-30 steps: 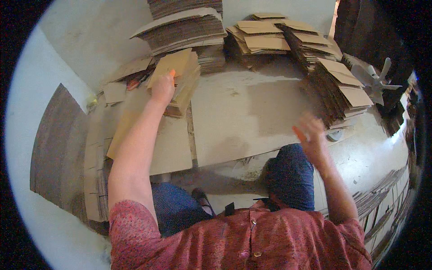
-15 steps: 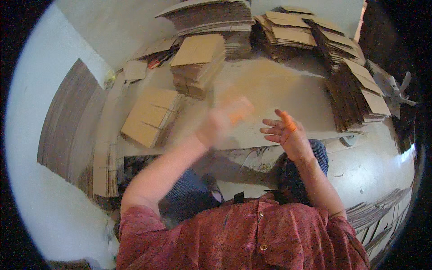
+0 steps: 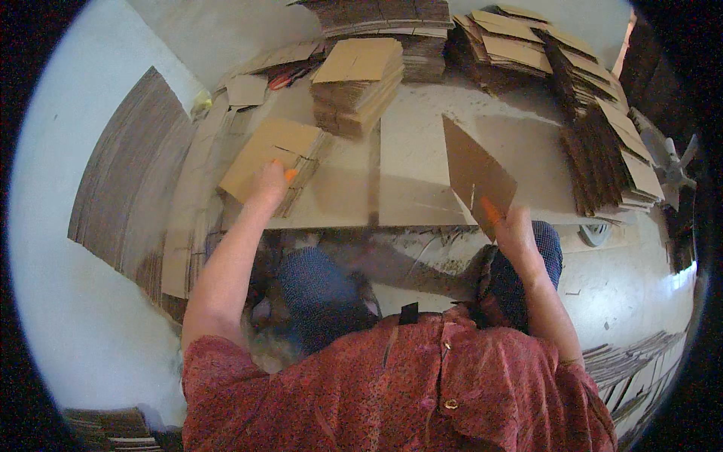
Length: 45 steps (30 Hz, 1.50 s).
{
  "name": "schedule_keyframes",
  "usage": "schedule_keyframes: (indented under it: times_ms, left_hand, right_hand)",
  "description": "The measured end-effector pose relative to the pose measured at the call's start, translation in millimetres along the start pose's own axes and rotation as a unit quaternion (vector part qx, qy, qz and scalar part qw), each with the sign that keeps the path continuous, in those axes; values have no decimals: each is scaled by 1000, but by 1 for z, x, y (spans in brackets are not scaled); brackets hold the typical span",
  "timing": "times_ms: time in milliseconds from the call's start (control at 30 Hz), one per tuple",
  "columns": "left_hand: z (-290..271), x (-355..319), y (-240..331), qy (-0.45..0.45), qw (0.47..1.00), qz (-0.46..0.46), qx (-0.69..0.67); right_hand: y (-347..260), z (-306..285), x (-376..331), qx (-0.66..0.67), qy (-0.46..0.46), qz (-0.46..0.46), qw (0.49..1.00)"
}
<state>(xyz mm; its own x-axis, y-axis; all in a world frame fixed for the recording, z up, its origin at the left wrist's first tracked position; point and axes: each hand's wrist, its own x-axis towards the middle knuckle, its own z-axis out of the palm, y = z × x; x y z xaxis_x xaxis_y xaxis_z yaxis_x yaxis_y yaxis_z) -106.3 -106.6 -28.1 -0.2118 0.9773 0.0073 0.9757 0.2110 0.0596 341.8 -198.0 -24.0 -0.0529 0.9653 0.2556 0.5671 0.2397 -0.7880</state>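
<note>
My left hand (image 3: 271,184) is on a short stack of notched brown cardboard sheets (image 3: 260,147) at the left of the low work surface. Its fingers are bunched at the top sheet, and orange covers show on finger and thumb. In my right hand (image 3: 515,230) is a single cardboard sheet (image 3: 480,169), gripped by its lower corner and tilted up on edge above the surface. An orange cover shows on a finger of this hand too, against the sheet. The far side of that sheet is hidden.
A taller cardboard stack (image 3: 354,83) stands beyond the left hand. More sheets (image 3: 602,143) line the right side, near a fan (image 3: 674,162). Large sheets (image 3: 132,181) lean on the left wall. Red-handled tools (image 3: 282,77) lie at the back left. The work surface's near edge (image 3: 422,225) lies before my knees.
My left hand has moved left and down onto the short stack. My right hand, spread and without a sheet before, now grips a cardboard sheet. The view has shifted slightly.
</note>
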Motion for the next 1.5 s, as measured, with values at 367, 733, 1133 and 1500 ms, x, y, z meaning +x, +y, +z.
schedule_keyframes:
  times_ms: [367, 733, 1133, 1500]
  left_hand:
    - [-26, 21, -13, 86, 994, 66, -32]
    - [-96, -79, 181, -77, 900, 274, -329]
    - [-91, -80, 233, -158, 894, 251, -335]
    - [-50, -11, 220, -71, 889, 269, -365]
  right_hand:
    - [-55, 16, 3, 278, 9, -43, 960]
    - [-48, 23, 26, 319, 39, -96, 942]
    - [-21, -2, 36, 224, 94, -81, 967]
    - [34, 16, 46, -28, 19, -22, 999]
